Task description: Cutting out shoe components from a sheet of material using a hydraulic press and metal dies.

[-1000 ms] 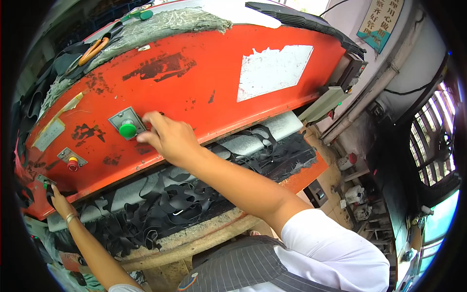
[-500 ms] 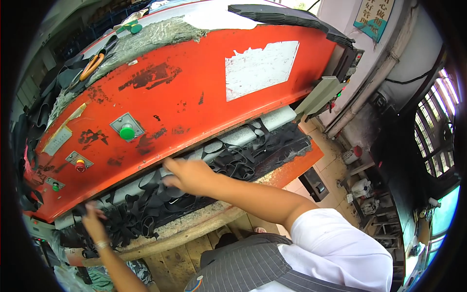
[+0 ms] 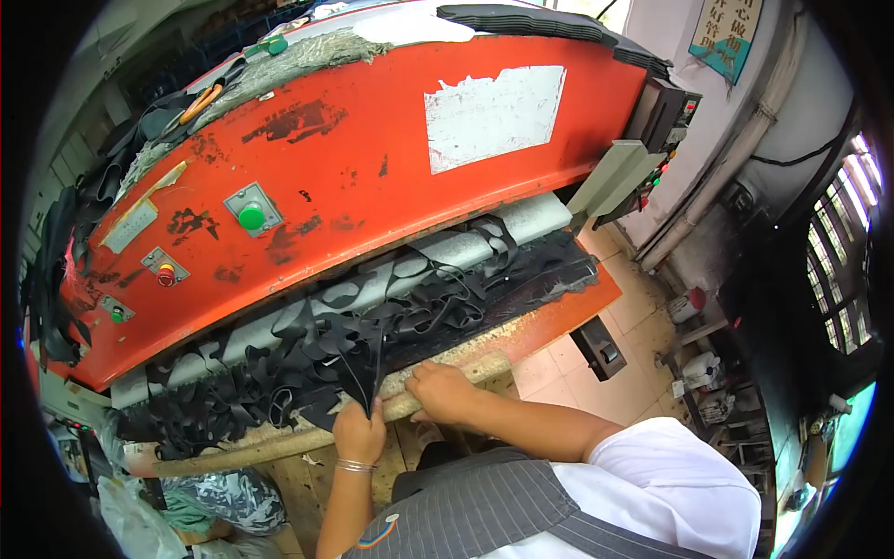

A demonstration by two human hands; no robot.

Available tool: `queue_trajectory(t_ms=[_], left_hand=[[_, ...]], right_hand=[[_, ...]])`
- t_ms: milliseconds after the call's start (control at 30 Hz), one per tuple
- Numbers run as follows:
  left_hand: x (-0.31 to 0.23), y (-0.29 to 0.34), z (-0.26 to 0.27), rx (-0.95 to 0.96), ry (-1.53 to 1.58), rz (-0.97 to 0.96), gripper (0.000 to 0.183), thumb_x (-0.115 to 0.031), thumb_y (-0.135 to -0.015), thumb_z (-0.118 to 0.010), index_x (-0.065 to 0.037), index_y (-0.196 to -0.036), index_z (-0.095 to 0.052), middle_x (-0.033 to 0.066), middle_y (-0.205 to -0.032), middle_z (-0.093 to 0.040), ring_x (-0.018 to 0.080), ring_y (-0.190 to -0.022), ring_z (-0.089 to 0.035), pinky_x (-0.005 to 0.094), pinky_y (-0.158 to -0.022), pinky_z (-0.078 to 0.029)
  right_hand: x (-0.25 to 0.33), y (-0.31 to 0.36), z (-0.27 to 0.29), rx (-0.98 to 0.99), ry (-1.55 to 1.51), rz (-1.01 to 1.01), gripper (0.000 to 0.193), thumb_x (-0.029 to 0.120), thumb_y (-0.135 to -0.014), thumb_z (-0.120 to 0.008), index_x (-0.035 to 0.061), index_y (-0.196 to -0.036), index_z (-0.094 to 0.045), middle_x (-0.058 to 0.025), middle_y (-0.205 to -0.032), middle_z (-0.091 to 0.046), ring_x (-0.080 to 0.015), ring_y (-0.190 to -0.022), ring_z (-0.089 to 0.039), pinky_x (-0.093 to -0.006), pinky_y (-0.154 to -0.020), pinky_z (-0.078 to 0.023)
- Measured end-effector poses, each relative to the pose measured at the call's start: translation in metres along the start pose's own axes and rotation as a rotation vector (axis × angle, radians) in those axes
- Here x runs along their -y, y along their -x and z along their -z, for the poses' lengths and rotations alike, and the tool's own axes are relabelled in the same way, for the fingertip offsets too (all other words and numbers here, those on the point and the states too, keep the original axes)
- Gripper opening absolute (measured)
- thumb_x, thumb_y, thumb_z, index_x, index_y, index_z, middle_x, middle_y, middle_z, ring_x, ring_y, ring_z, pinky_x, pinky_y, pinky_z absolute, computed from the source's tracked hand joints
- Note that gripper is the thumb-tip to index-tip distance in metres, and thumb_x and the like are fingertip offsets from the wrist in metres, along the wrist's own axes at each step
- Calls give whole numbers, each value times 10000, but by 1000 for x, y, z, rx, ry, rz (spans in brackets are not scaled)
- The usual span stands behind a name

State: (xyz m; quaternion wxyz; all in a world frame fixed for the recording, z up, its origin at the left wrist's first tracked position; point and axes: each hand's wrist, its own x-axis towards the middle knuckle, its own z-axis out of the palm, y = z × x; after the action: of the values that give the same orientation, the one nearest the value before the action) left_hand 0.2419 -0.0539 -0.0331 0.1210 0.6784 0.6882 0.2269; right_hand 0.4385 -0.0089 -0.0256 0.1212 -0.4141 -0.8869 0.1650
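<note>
My left hand (image 3: 359, 434) is closed around the lower end of a dark strip of sheet material (image 3: 358, 380), which stretches up from its fingers. Beyond it, a tangled heap of black cut-out scraps (image 3: 247, 396) with rounded holes lies along the bed of a red machine (image 3: 363, 158). To the right, my right hand (image 3: 443, 392) has its fingers curled at the pale, worn front edge (image 3: 494, 365) of the bed. Whatever those fingers hold, if anything, is hidden. Some scraps hang over the light grey bar (image 3: 535, 224) under the red panel.
The red panel bears a green button (image 3: 251, 216) and a red knob (image 3: 166, 275). At the right end juts a grey control box (image 3: 619, 177). A black pedal box (image 3: 598, 349) sits on the tiled floor. Plastic bags (image 3: 140, 522) lie at lower left.
Both hands have drawn back from the scraps toward my body. My left hand has moved right and taken hold of the dark strip; my right hand has come down to the front edge.
</note>
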Motion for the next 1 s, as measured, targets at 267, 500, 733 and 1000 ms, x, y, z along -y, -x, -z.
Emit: queue_trajectory(t_ms=[267,500,733,1000], left_hand=[[-4,-17,27,132,175,65,325,-297,-885,-581,18,-812,-618,221,-745,-615,406,-723,-599,472,-664,-455],[-17,-62,29,459,1111,478,400,-330,-1004,-438,1,-847,-599,98,-743,-646,186,-719,-613,318,-707,-488],[-76,-104,-3,563,1177,424,354,-336,-998,-456,-14,-878,-542,94,-709,-593,195,-706,-598,316,-694,-488],[-105,-73,-9,661,1283,422,351,-348,-1011,-439,-31,-931,-565,49,-793,-607,139,-768,-575,299,-754,-466]], right_hand=[[-42,-34,60,435,-286,-73,429,433,-754,-705,57,-956,-661,-145,-956,-650,-335,-922,-618,-425,-800,-501],[-197,-141,91,-502,214,-166,469,448,-780,-684,50,-1021,-623,-116,-1010,-613,-291,-1018,-556,-450,-919,-389],[-220,-186,94,-297,413,-369,453,492,-790,-666,92,-996,-610,-119,-997,-582,-277,-1012,-508,-421,-901,-350],[-234,-162,115,-201,337,-226,320,382,-825,-656,77,-921,-665,-182,-915,-617,-371,-919,-579,-467,-804,-440]])
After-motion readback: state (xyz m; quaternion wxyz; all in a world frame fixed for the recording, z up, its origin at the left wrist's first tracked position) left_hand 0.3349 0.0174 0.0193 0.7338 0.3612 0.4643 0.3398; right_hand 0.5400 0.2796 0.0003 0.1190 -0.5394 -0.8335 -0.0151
